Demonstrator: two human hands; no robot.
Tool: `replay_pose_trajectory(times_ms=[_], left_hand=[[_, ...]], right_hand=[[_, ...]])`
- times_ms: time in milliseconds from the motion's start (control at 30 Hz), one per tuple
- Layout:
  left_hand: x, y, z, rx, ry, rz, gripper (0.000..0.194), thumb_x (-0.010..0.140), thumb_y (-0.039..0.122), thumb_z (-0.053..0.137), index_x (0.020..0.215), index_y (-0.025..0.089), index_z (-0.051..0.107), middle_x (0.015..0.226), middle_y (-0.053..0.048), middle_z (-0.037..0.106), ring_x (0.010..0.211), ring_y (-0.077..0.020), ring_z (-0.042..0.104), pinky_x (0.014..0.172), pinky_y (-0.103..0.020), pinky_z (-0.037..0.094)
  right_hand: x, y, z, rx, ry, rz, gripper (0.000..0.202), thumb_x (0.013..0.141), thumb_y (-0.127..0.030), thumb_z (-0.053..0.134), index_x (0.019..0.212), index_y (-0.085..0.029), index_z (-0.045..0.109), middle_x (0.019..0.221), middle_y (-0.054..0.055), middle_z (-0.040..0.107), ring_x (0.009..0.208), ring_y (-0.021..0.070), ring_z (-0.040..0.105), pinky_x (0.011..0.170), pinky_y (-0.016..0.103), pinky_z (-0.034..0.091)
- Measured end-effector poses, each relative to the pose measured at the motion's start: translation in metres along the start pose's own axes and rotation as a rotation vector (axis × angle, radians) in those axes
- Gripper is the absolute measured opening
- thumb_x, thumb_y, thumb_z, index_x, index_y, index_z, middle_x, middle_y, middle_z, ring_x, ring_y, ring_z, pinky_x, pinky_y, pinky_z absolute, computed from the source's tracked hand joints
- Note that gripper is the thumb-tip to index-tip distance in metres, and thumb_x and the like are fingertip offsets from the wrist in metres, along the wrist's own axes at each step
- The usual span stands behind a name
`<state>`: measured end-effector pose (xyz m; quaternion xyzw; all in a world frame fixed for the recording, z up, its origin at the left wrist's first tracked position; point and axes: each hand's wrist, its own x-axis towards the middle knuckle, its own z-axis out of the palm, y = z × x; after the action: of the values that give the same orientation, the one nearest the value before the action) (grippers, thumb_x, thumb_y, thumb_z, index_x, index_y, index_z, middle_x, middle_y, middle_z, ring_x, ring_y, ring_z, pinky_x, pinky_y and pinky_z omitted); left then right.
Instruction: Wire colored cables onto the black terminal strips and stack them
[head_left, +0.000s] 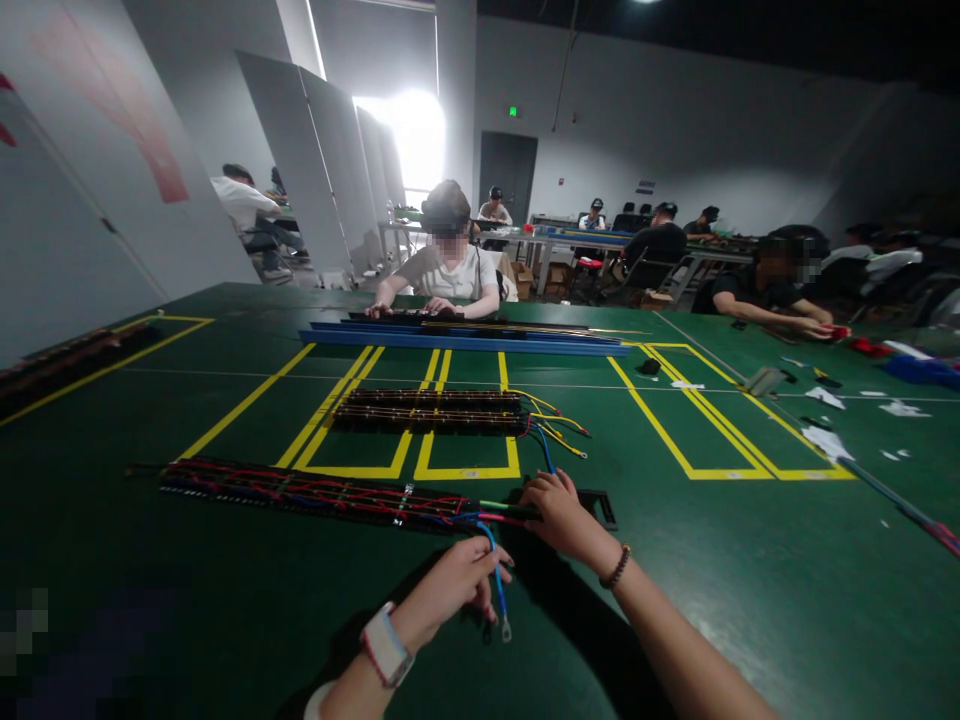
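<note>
A long black wiring assembly (315, 492) with red and blue wires lies on the green table in front of me. My left hand (469, 575) is at its right end, with fingers around a blue cable (500, 590) that ends in a metal ring lug (507, 630). Beside it, my right hand (556, 505) rests with bent fingers over the ends of a green cable (501, 507) and a red one; its fingertips are partly hidden. A black rectangular part (601, 509) lies just right of that hand.
Two shorter black assemblies (435, 415) with yellow-ended cables lie beyond, over yellow tape outlines (469, 473). Blue rails (465, 343) lie farther back, before a seated person (465, 270). Paper scraps (825, 440) and another person's hands (817, 328) are at the right.
</note>
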<state>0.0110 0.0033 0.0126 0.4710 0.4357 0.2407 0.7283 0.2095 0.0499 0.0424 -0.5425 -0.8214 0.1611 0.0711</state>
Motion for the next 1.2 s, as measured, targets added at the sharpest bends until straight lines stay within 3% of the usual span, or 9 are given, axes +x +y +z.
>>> replay_pose_trajectory(times_ms=[133, 267, 367, 467, 667, 967, 1200], left_hand=[[0.004, -0.008, 0.002, -0.067, -0.03, -0.003, 0.038, 0.081, 0.049, 0.053, 0.099, 0.016, 0.048, 0.095, -0.008, 0.062, 0.046, -0.0057, 0.052, 0.051, -0.025, 0.044], [0.007, -0.011, 0.007, -0.181, -0.093, 0.004, 0.034, 0.08, 0.044, 0.057, 0.098, 0.017, 0.048, 0.099, -0.007, 0.06, 0.048, -0.0042, 0.05, 0.058, -0.027, 0.046], [0.006, -0.011, 0.012, -0.27, -0.107, 0.011, 0.037, 0.077, 0.043, 0.062, 0.099, 0.017, 0.048, 0.1, -0.006, 0.06, 0.051, -0.0041, 0.05, 0.061, -0.027, 0.047], [0.004, -0.01, 0.015, -0.321, -0.1, -0.003, 0.038, 0.075, 0.04, 0.065, 0.1, 0.016, 0.049, 0.095, -0.004, 0.06, 0.056, -0.0061, 0.052, 0.065, -0.028, 0.047], [0.001, -0.005, 0.018, -0.39, -0.086, -0.054, 0.034, 0.071, 0.037, 0.07, 0.089, 0.017, 0.049, 0.078, -0.001, 0.06, 0.067, -0.0119, 0.058, 0.066, -0.027, 0.044], [0.003, -0.009, 0.02, -0.327, -0.037, -0.056, 0.038, 0.071, 0.046, 0.068, 0.082, 0.019, 0.044, 0.066, 0.004, 0.054, 0.053, -0.0077, 0.048, 0.053, -0.023, 0.034], [0.0, -0.005, 0.019, -0.285, -0.057, -0.102, 0.034, 0.076, 0.044, 0.062, 0.092, 0.019, 0.044, 0.061, 0.009, 0.048, 0.041, -0.0027, 0.035, 0.051, -0.022, 0.033]], right_hand=[[-0.006, -0.009, 0.002, -0.012, 0.001, 0.014, 0.015, 0.076, -0.013, 0.059, 0.09, -0.021, 0.061, 0.098, 0.002, 0.06, 0.107, 0.0192, 0.049, 0.106, 0.04, 0.014], [-0.013, -0.019, 0.002, -0.038, -0.04, 0.025, 0.013, 0.079, -0.014, 0.056, 0.089, -0.021, 0.061, 0.095, 0.003, 0.058, 0.098, 0.0188, 0.05, 0.099, 0.035, 0.023], [-0.017, -0.026, -0.002, -0.042, -0.097, 0.006, 0.007, 0.081, -0.025, 0.058, 0.085, -0.02, 0.061, 0.092, 0.005, 0.057, 0.092, 0.0187, 0.051, 0.09, 0.031, 0.03], [-0.02, -0.035, -0.007, -0.047, -0.132, -0.022, 0.015, 0.08, -0.032, 0.06, 0.085, -0.018, 0.06, 0.091, 0.006, 0.058, 0.089, 0.0189, 0.052, 0.085, 0.029, 0.033], [-0.024, -0.049, -0.01, -0.07, -0.167, -0.082, 0.009, 0.08, -0.016, 0.05, 0.083, -0.015, 0.058, 0.089, 0.007, 0.06, 0.087, 0.0174, 0.054, 0.083, 0.028, 0.034], [-0.028, -0.058, -0.013, -0.067, -0.169, -0.06, 0.012, 0.079, -0.017, 0.048, 0.086, -0.014, 0.058, 0.092, 0.009, 0.059, 0.087, 0.019, 0.054, 0.078, 0.029, 0.035], [-0.027, -0.053, -0.012, 0.014, -0.174, -0.015, 0.015, 0.071, -0.024, 0.059, 0.083, -0.015, 0.057, 0.089, 0.006, 0.058, 0.076, 0.0154, 0.051, 0.065, 0.025, 0.033]])
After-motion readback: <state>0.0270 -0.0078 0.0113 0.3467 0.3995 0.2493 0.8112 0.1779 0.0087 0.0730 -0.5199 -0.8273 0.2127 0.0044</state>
